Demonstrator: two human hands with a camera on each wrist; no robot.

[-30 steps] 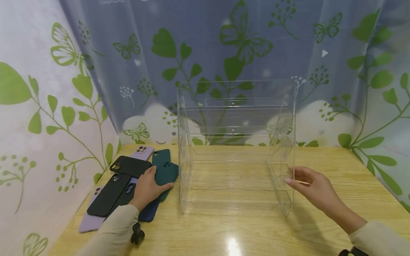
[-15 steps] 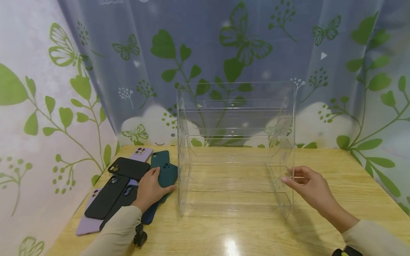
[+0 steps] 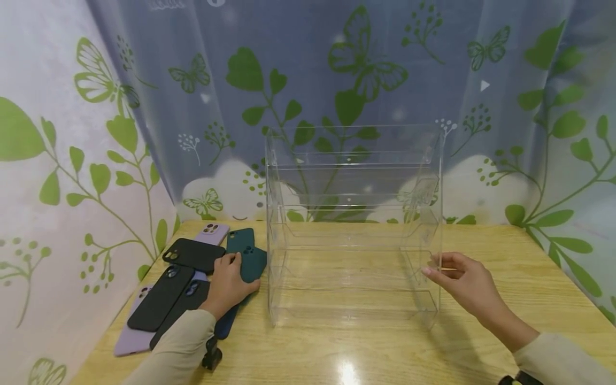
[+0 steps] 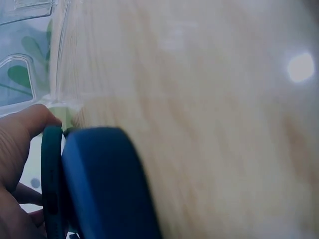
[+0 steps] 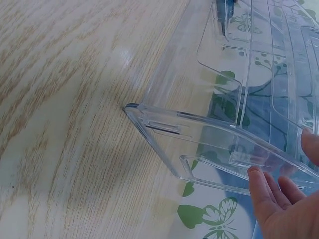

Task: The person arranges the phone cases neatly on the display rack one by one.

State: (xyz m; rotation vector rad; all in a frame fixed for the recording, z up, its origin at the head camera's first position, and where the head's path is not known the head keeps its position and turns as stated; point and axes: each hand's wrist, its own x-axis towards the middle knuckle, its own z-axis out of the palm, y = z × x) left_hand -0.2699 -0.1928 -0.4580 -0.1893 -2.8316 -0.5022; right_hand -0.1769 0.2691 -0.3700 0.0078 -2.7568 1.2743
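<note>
My left hand (image 3: pixel 230 283) lies over the right part of a pile of phone cases, with its thumb and fingers gripping the edges of a teal phone case (image 4: pixel 52 179). Beside that case in the left wrist view is a dark blue phone case (image 4: pixel 107 184). A second teal case (image 3: pixel 240 238) lies behind. My right hand (image 3: pixel 464 283) pinches the right side panel of a clear tiered display rack (image 5: pixel 219 124), its thumb on the inner side and its fingers outside. The rack stands upright on the table, and its tiers hold nothing.
Black phone cases (image 3: pixel 161 299) and lilac ones (image 3: pixel 135 338) overlap at the left of the wooden table (image 3: pixel 346 345). A patterned curtain (image 3: pixel 308 64) hangs behind the table and along both sides.
My left hand has shifted slightly to the right on the pile, and its fingers have drawn in a little. The right hand stays at the rack's side panel.
</note>
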